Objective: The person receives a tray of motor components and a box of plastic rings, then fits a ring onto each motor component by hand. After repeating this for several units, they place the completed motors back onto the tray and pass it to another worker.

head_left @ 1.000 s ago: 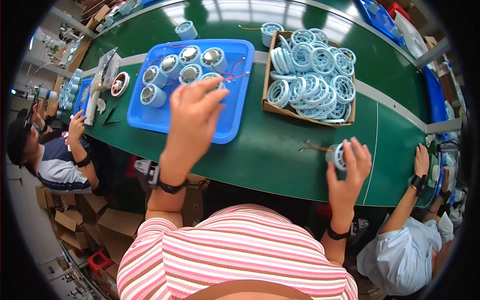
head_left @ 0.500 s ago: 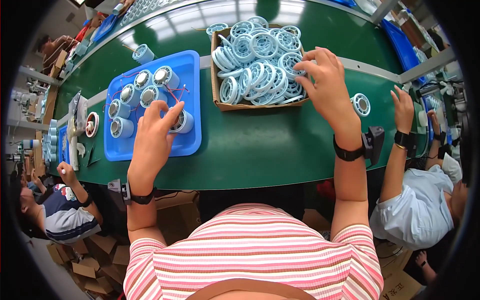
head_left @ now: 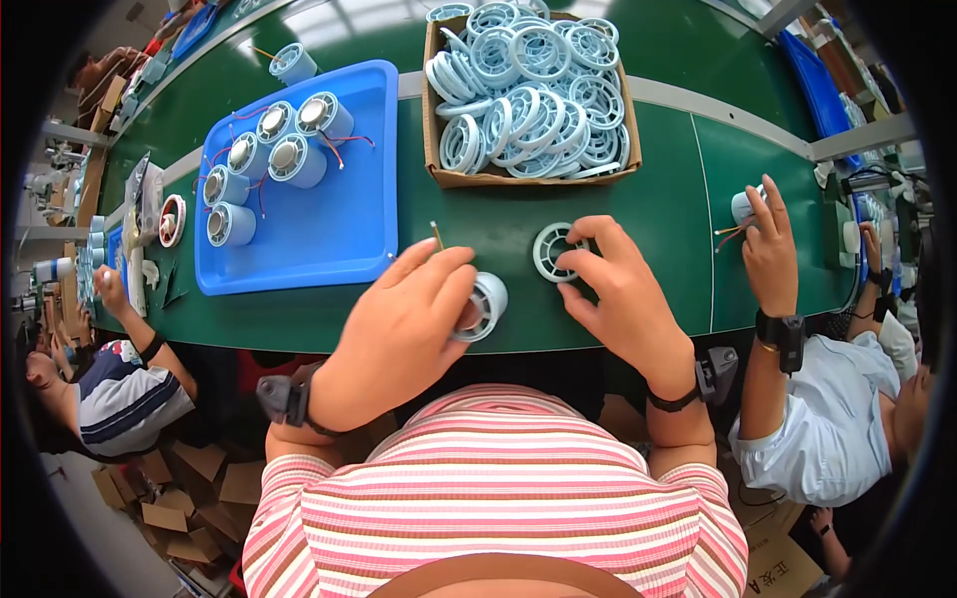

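On the near side of the cardboard box (head_left: 538, 180), the person's left hand (head_left: 404, 314) curls around a light-blue cylindrical motor housing (head_left: 491, 299), while the half-closed right hand (head_left: 626, 291) pinches a light-blue spoked ring (head_left: 539, 255) by its edge, just beside the housing.

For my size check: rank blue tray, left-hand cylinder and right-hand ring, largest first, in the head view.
Largest: blue tray
Unranked: ring at right hand and cylinder at left hand; similar size, cylinder partly covered.
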`<state>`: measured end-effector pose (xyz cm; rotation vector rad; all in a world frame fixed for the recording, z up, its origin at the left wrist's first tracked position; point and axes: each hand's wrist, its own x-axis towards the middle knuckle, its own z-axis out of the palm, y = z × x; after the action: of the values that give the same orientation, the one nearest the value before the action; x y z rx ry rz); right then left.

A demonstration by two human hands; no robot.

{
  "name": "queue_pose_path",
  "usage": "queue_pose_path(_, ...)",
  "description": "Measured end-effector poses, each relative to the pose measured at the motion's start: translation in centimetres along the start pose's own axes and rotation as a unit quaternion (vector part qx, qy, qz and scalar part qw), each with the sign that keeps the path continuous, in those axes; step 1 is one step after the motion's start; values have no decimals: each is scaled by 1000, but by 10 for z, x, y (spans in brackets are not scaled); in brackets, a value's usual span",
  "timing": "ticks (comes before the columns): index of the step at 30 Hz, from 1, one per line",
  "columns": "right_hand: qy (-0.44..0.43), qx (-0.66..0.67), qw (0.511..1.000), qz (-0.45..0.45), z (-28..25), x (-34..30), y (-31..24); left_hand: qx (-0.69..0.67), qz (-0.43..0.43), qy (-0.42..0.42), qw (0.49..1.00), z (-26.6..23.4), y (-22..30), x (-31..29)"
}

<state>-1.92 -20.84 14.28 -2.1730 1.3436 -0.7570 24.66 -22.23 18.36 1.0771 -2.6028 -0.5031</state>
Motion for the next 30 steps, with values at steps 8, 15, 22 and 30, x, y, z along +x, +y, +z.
queue_pose_path(8,142,60,983,100,33,-8,0,-132,-160,-49,977,40,8,11)
queue_pose_path(15,110,-16,992,57,41,-15,0,-343,-233,-56,908,44,5,7)
queue_pose_path(22,136,-24,984,109,54,-25,3,-399,-214,-47,890,53,-3,5)
queue_pose_path(30,151,-80,982,78,60,-28,6,-483,-235,-66,841,52,-5,9)
